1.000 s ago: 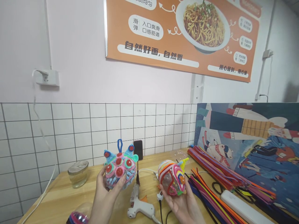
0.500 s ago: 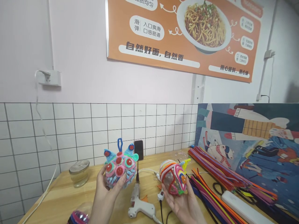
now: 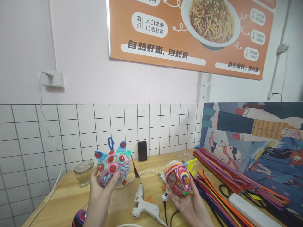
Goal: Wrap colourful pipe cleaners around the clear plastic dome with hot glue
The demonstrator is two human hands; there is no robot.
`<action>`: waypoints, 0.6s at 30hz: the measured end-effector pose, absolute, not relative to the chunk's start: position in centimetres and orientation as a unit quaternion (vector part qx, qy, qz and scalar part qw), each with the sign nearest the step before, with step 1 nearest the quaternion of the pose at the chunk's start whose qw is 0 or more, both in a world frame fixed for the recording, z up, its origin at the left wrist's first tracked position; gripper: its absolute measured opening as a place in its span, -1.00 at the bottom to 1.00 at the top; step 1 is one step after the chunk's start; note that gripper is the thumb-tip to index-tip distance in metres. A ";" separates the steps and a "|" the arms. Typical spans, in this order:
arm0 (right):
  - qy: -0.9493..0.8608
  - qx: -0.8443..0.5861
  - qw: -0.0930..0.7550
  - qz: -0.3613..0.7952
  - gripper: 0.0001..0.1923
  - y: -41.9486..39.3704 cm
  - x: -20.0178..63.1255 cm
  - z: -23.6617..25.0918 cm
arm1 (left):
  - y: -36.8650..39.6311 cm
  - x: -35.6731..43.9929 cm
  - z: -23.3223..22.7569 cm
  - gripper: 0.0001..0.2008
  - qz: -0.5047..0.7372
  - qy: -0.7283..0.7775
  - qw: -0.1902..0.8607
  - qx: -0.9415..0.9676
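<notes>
My left hand (image 3: 100, 186) grips a round craft ornament (image 3: 111, 168) of blue, pink and green pipe cleaners with red button-like discs. A blue loop rises from its top, and a dark tassel (image 3: 135, 168) hangs at its right side. In my right hand (image 3: 187, 201) rests a clear ball ornament (image 3: 175, 176) wrapped in striped pipe cleaners, with an orange bead eye and a yellow fin; my fingers curl round its underside. A white hot glue gun (image 3: 144, 201) lies on the wooden table between my hands.
Bundles of coloured pipe cleaners (image 3: 227, 170) lie at the right beside a white power strip (image 3: 251, 209). A lidded glass jar (image 3: 84, 173) stands at the left. Against the tiled wall leans a phone (image 3: 142, 151). A striped ball (image 3: 79, 218) sits near my left forearm, and cables cross the table.
My left hand has moved left with its ornament, which is now tilted, and the tassel swings out to the right. My right hand keeps its hold on the ball ornament. The view has shifted slightly.
</notes>
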State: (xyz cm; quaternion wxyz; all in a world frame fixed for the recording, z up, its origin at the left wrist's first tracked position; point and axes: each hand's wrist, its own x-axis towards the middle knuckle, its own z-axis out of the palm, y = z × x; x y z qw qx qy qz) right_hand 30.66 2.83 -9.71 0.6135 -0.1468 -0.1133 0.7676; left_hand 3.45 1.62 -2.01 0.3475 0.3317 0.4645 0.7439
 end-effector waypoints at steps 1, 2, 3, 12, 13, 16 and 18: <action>-0.112 -0.149 0.613 0.768 -0.53 2.9 30.8 -9.8 | 1.7 3.1 -2.0 -0.09 0.749 0.468 0.340 0.322; -0.111 -0.150 0.613 0.768 -0.52 3.0 30.9 -9.9 | 1.8 2.7 -1.9 -0.12 0.753 0.471 0.337 0.313; -0.110 -0.151 0.611 0.769 -0.51 3.1 31.0 -9.9 | 1.8 2.5 -1.8 -0.14 0.754 0.473 0.338 0.305; -0.113 -0.121 0.555 0.815 -0.41 3.3 31.8 -10.3 | 7.2 3.9 -0.7 -0.34 0.713 0.522 0.348 0.312; -0.109 -0.116 0.550 0.820 -0.39 3.4 32.0 -10.3 | 8.3 4.2 -0.9 -0.37 0.706 0.535 0.342 0.314; -0.094 -0.104 0.531 0.836 -0.37 3.8 32.6 -10.6 | 11.6 5.0 -1.8 -0.68 0.685 0.563 0.326 0.326; -0.085 -0.100 0.514 0.848 -0.36 4.1 32.9 -10.8 | 13.4 5.1 -2.8 -0.68 0.677 0.576 0.313 0.335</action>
